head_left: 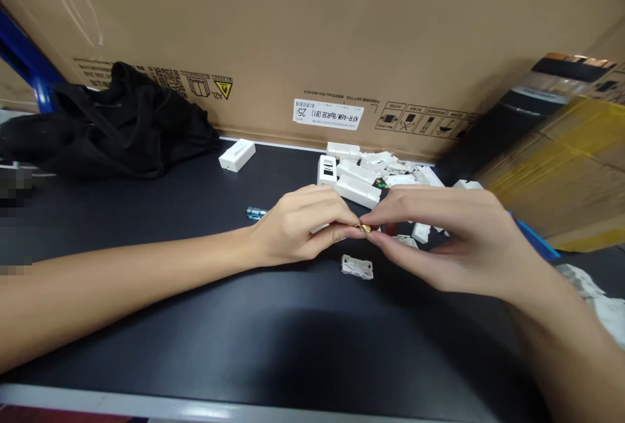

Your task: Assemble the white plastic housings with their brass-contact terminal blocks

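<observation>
Between the fingertips of both hands is a small gold-coloured metal part [366, 228]. My left hand [307, 224] pinches its left side with thumb and forefinger, and my right hand [439, 234] pinches its right side. Just below the fingertips, a small white plastic housing [357, 267] lies on the dark table with its inner side up. Behind my hands is a pile of white plastic parts [359, 190], partly hidden by my right hand. A blue tool [256, 213] lies left of my left hand, partly covered by it.
A white box-shaped part [237, 155] stands at the back, beside a black cloth bag [146, 130]. A large cardboard box [263, 32] rises behind the table [234, 332]. At the right are a black roll [502, 123] and a carton with yellow tape [576, 169].
</observation>
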### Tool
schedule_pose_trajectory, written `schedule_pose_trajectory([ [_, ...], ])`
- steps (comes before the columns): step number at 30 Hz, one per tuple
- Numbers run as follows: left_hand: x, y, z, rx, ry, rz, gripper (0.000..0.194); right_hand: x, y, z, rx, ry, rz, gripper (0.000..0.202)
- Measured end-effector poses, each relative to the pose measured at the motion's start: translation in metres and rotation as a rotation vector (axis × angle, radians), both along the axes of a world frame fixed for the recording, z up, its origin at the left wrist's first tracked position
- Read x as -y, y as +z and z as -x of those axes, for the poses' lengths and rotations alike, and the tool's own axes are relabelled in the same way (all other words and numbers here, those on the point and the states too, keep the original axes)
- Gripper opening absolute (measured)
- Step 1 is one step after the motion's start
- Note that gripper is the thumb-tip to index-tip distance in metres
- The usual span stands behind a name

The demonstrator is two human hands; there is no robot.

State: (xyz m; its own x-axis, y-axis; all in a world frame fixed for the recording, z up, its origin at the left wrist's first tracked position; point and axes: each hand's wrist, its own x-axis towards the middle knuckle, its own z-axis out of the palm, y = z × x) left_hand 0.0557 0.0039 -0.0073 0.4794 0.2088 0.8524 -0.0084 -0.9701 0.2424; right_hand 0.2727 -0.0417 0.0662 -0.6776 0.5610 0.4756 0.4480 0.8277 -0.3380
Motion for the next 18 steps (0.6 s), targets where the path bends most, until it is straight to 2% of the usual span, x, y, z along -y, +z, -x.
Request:
schedule_pose_trajectory([
  [9, 0.0027, 0.0030, 0.0001, 0.077, 0.016, 0.020, 0.008, 0.0007, -0.0019, 0.0019, -0.008, -0.011, -0.075, 0.020],
  [18, 0.0035, 0.0033, 0.0005, 0.046, 0.016, 0.025, 0.004, 0.0037, 0.0022, 0.0004, 0.061, -0.050, -0.092, 0.017],
])
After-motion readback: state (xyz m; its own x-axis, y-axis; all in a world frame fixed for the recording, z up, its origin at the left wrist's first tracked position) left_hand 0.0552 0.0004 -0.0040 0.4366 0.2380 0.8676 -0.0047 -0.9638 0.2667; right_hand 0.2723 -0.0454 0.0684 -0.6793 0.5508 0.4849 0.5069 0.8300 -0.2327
